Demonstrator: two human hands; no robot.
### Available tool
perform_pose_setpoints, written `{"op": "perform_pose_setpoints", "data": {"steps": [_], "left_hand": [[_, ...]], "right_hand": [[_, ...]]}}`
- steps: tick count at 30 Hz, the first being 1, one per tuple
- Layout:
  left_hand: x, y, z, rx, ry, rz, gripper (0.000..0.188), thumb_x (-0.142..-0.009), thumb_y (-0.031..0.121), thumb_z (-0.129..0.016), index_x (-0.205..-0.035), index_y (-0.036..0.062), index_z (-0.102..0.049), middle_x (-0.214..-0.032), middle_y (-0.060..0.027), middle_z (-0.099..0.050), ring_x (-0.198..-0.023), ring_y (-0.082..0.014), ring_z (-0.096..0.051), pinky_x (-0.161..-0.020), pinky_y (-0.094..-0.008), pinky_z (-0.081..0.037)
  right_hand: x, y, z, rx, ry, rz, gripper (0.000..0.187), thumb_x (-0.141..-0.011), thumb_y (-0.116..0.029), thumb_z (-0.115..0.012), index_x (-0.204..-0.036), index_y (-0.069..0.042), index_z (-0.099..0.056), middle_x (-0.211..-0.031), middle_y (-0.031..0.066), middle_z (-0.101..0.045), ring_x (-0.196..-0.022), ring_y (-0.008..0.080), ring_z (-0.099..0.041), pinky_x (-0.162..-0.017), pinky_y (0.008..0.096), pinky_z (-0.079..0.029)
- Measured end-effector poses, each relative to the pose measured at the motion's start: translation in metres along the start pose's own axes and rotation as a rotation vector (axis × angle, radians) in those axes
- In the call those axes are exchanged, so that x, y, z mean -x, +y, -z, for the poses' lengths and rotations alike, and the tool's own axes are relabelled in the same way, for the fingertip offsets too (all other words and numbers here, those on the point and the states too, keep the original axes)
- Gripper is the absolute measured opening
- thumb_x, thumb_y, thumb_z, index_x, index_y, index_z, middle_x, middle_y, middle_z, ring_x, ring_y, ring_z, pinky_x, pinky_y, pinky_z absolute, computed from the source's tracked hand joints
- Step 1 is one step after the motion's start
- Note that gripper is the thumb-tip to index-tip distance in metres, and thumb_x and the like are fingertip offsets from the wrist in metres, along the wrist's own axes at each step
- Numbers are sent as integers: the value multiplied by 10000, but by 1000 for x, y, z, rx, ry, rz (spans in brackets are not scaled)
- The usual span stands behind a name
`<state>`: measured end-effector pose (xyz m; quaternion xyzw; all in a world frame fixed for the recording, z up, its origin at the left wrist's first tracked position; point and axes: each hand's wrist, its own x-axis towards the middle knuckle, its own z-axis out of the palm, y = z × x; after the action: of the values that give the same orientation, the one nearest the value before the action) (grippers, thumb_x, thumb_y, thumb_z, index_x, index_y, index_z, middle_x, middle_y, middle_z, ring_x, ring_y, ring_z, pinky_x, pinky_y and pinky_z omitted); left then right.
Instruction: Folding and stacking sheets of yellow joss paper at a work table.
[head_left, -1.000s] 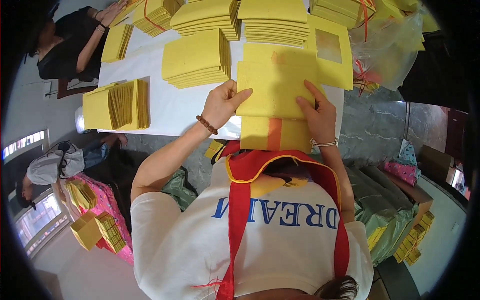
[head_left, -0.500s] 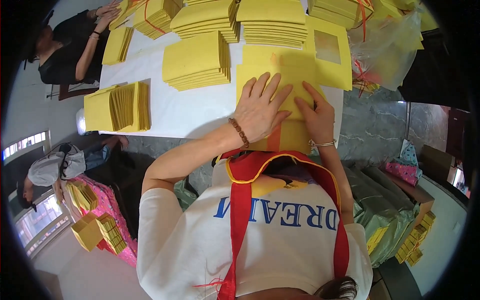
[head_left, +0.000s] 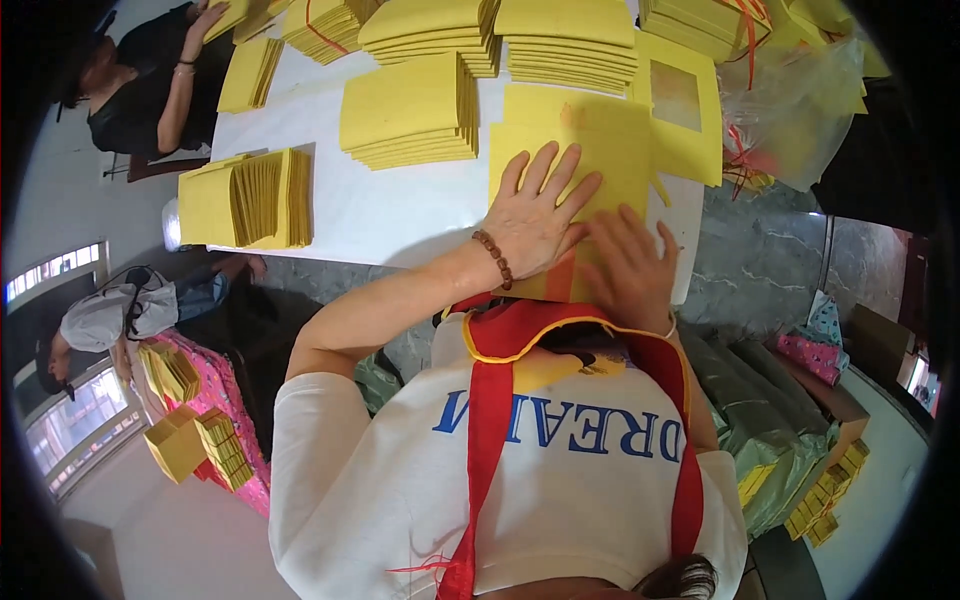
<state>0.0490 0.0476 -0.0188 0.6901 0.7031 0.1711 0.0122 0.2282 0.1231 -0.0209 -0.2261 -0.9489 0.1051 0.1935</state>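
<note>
Yellow paper (head_left: pixel 570 115) lies in front of me at the near edge of the white-covered table (head_left: pixel 400 215), with an orange-red patch on its near part. Flat on this paper rests my left hand (head_left: pixel 535 215), fingers spread, holding nothing. My right hand (head_left: pixel 635 262) is at the paper's right side, near my left thumb; its fingers are apart and somewhat blurred, and I see nothing in them. A narrow yellow strip (head_left: pixel 660 190) sticks out at the paper's right edge. Just beyond, a yellow sheet with a brownish square (head_left: pixel 703 140) lies partly covered.
Folded yellow paper stacks stand at the middle (head_left: pixel 400 115), the back (head_left: pixel 565 45) and the left edge (head_left: pixel 275 205). A clear plastic bag (head_left: pixel 800 110) is at the right corner. A co-worker's hand (head_left: pixel 205 28) touches paper at the far left; another person (head_left: pixel 120 310) is behind.
My right hand has slid nearer to me and leftward over the paper. My left hand stays flat on it. The view has shifted slightly, and the narrow strip now shows at the right edge.
</note>
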Motion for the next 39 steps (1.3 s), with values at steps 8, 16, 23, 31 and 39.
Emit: {"op": "perform_pose_setpoints", "data": {"steps": [8,16,23,31,39], "left_hand": [[3,-20,8,559,106,57,485,-848,225,-582,-1287,74,-444,-1325,-161,-407,-1236,-340,-345,-1016,-437,-263],[7,-16,15,213,-33,-215,464,-782,232,-653,-1190,60,-513,-1263,-165,-443,-1177,-354,-376,-954,-456,-319],[5,0,10,-255,54,-338,536,-739,169,-584,-1234,-6,-475,-1212,-213,-485,-1065,-318,-489,-855,-390,-422],[0,-17,40,-90,124,-247,523,-715,129,-577,-1217,0,-502,-1166,-159,-551,-1033,-258,-527,-821,-366,-436],[34,-152,74,-470,318,-25,511,-716,38,-551,-1221,106,-532,-1220,-36,-566,-1018,-216,-537,-832,-366,-399]], "right_hand": [[13,3,-1,-69,-242,58,665,-851,-482,-506,-1375,-94,-377,-1475,106,-275,-1372,324,-203,-1058,584,-117],[8,1,3,-153,-202,23,594,-838,-436,-553,-1317,-100,-451,-1427,71,-361,-1359,292,-246,-1057,557,-180],[3,30,17,-1212,122,-504,232,-940,-97,-434,-1099,2,-571,-1056,100,-648,-1160,222,-518,-1002,339,-357],[7,24,16,-1092,196,-442,176,-918,-65,-495,-1045,21,-581,-1024,109,-637,-979,177,-595,-891,295,-437],[19,27,4,-1092,412,-580,183,-934,-93,-490,-1039,23,-584,-899,94,-653,-884,150,-605,-828,278,-458]]}}
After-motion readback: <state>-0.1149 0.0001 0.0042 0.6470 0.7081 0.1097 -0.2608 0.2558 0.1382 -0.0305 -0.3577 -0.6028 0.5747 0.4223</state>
